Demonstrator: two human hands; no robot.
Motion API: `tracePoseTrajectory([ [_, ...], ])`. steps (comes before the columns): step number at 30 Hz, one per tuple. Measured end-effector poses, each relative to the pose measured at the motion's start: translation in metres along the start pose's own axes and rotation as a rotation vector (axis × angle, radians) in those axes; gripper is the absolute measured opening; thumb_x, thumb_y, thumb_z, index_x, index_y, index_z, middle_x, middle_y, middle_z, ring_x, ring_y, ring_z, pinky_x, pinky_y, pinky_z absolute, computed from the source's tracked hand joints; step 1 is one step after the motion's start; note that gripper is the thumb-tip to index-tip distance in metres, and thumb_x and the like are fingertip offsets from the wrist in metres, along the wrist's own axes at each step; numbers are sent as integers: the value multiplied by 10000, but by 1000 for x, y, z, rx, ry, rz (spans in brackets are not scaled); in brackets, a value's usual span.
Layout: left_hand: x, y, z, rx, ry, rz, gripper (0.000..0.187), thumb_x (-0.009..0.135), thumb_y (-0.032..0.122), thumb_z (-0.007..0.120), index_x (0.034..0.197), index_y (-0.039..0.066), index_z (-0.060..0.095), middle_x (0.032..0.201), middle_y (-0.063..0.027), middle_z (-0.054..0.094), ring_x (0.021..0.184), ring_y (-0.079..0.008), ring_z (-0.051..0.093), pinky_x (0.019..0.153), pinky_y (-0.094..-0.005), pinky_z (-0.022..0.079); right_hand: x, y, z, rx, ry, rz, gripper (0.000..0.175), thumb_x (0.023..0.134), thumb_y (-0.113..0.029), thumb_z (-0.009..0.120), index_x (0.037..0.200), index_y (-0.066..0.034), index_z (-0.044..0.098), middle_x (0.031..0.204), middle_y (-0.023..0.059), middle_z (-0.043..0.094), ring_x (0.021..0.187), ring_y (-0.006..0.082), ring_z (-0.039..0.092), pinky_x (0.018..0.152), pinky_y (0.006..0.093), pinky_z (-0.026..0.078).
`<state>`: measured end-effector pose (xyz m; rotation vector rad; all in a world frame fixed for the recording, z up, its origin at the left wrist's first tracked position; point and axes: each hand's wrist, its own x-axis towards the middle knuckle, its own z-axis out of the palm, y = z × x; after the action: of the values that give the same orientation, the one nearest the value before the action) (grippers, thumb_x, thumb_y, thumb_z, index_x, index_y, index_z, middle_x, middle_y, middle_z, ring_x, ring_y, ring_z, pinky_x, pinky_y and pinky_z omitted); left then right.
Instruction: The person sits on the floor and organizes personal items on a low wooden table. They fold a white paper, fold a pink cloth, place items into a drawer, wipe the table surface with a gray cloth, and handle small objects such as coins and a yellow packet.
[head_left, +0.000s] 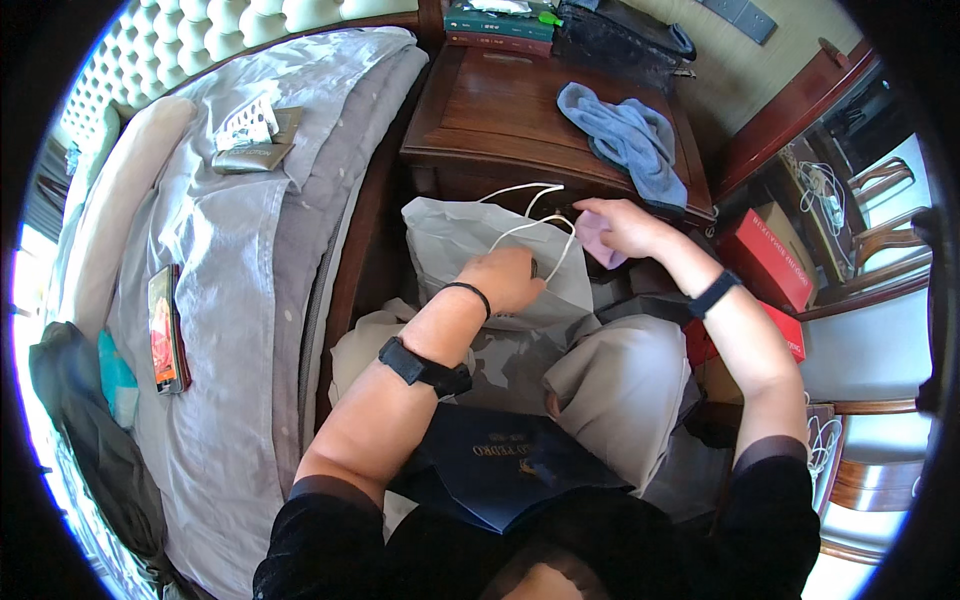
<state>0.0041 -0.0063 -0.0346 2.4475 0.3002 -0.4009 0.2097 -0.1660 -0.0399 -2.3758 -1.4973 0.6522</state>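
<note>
A white paper bag (442, 232) with white cord handles stands before me, between my knees and a wooden nightstand. My left hand (504, 279) is at the bag's opening, its fingers bent near a handle; whether it grips the handle or something dark beside the fingers is unclear. To the right of the bag, my right hand (626, 227) holds a pink cloth (598, 240) between thumb and fingers. A dark blue paper bag (517, 457) with gold print lies at my lap. A blue-grey towel (637, 139) hangs over the nightstand's front edge.
The wooden nightstand (495, 105) bears books (499, 30) and a black bag (619, 45). At left is a bed with grey bedding (217, 300), a smartphone (166, 330) and a lotion tube (251, 158). Red boxes (765, 262) stand at right beside a mirror.
</note>
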Motion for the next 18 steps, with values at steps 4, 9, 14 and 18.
tracePoseTrajectory([
  [4, 4, -3, 1, -38, -39, 13, 447, 869, 334, 593, 1157, -7, 586, 1133, -211, 637, 1087, -368, 590, 936, -439, 466, 38, 13, 34, 84, -38, -21, 484, 769, -44, 625, 1250, -72, 577, 1025, 194, 674, 933, 298, 664, 819, 350, 513],
  [9, 5, -5, -9, -152, 128, -28, 473, 868, 304, 598, 1228, 3, 539, 1093, -230, 645, 1040, -388, 608, 902, -456, 484, 48, 2, 36, 82, -9, 63, 306, 773, -167, 695, 1061, -64, 687, 904, 179, 698, 816, 295, 686, 726, 366, 523],
  [14, 7, -7, -16, -151, 263, -8, 485, 860, 249, 577, 1273, 3, 515, 1069, -238, 650, 1000, -396, 623, 880, -464, 496, 27, -9, 46, 111, -79, 60, 355, 715, -94, 658, 1066, -57, 690, 876, 190, 692, 811, 300, 688, 729, 372, 526],
  [18, -2, 0, -24, -60, 304, -21, 469, 833, 189, 557, 1255, -11, 517, 1050, -235, 656, 1001, -395, 625, 877, -455, 508, -13, -41, 47, -16, -229, -70, 431, 754, -77, 616, 1181, -15, 620, 860, 212, 681, 806, 349, 675, 704, 406, 534],
])
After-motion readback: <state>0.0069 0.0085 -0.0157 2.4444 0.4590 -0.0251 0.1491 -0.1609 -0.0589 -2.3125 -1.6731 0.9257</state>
